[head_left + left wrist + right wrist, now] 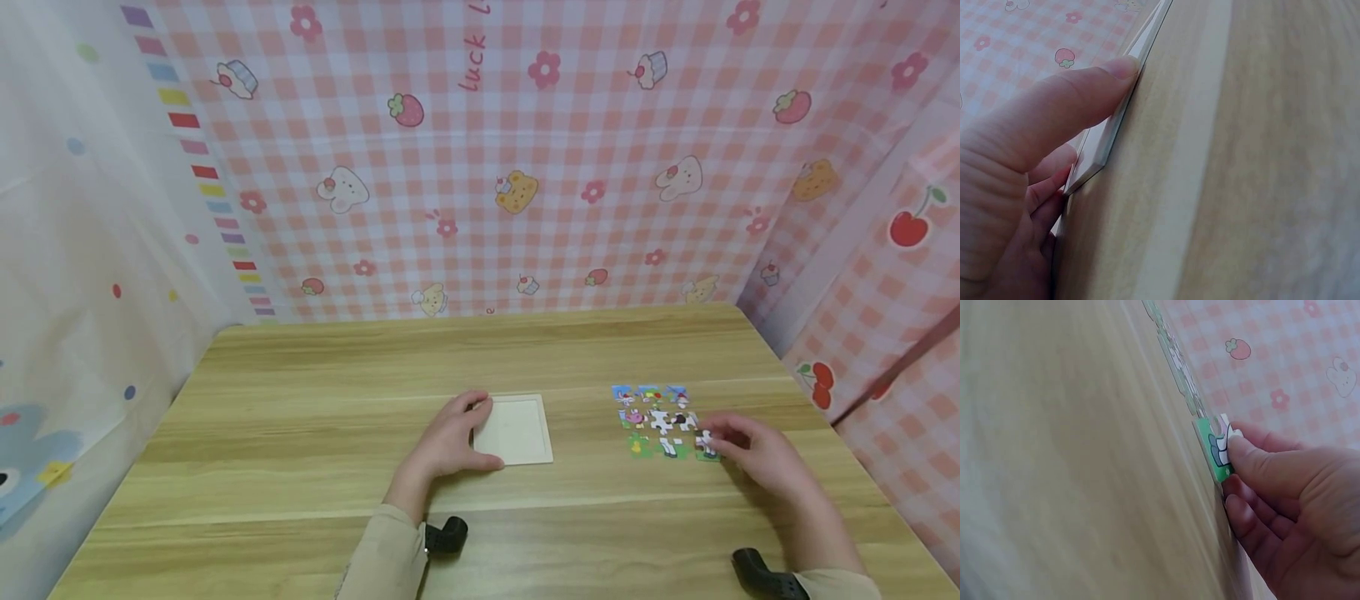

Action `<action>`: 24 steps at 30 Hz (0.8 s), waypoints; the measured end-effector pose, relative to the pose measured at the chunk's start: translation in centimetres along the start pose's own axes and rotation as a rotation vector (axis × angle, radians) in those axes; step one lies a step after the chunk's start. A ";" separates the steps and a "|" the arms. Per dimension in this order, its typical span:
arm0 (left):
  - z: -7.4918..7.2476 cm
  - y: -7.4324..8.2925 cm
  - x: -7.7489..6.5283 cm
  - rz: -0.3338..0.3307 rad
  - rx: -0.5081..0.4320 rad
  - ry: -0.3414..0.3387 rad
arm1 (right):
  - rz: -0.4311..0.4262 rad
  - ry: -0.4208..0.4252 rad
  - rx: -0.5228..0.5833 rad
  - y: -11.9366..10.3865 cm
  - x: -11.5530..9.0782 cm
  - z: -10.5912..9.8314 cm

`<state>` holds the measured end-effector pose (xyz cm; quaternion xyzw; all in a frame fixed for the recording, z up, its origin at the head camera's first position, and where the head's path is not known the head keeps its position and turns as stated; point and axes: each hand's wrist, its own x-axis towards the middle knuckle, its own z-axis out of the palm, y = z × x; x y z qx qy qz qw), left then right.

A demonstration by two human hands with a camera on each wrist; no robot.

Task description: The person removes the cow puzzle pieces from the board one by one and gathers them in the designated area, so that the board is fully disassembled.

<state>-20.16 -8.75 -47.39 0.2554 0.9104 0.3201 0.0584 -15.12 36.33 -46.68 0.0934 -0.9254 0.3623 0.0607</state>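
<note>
A pale square puzzle tray (517,429) with a raised rim lies flat near the middle of the table. My left hand (450,437) grips its left side, thumb at the near edge and fingers at the far edge; the left wrist view shows the thumb (1079,100) against the rim. To the right, my right hand (761,450) pinches a green-and-white corner jigsaw piece (1213,453) between thumb and fingers. That piece is at the near right corner of several loosely spaced jigsaw pieces (660,419) with a cartoon animal picture.
The wooden table (300,433) extends around both hands. At its back hangs a pink checked curtain (480,250), with more patterned cloth (885,275) along the right and a white dotted cloth (90,250) along the left.
</note>
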 end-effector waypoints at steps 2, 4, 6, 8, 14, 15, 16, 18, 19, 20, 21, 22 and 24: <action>0.0 0.0 0.0 0.000 0.004 -0.001 | 0.008 0.006 -0.017 0.0 0.0 0.1; 0.1 0.0 0.1 0.001 0.007 -0.002 | 0.010 0.014 -0.025 0.1 0.1 0.2; 0.1 -0.1 0.1 0.003 0.008 -0.001 | 0.013 0.015 -0.028 0.1 0.1 0.2; 0.1 -0.1 0.1 0.004 0.008 -0.002 | 0.012 0.018 -0.029 0.1 0.2 0.2; 0.1 -0.2 0.2 0.002 0.010 -0.006 | -0.002 0.044 -0.034 0.2 0.2 0.3; 0.1 -0.2 0.1 0.004 0.010 -0.005 | -0.007 0.051 -0.036 0.2 0.2 0.4; 0.1 -0.2 0.1 0.008 0.009 -0.004 | -0.014 0.059 -0.038 0.2 0.2 0.4; 0.2 -0.2 0.1 0.014 0.015 -0.002 | -0.029 0.073 -0.045 0.1 0.3 0.3; 0.2 -0.3 0.1 0.018 0.019 -0.002 | -0.041 0.083 -0.053 -0.1 0.3 0.3; 0.2 -0.3 0.1 0.022 0.025 -0.002 | -0.054 0.086 -0.058 -0.4 0.4 0.3; 0.2 -0.4 0.1 0.026 0.028 -0.001 | -0.064 0.090 -0.064 -0.7 0.4 0.2; 0.3 -0.5 0.1 0.027 0.029 -0.003 | -0.078 0.091 -0.067 -1.1 0.5 0.2; 0.3 -0.6 0.1 0.020 0.007 -0.003 | -0.109 0.090 -0.078 -2.0 0.7 0.4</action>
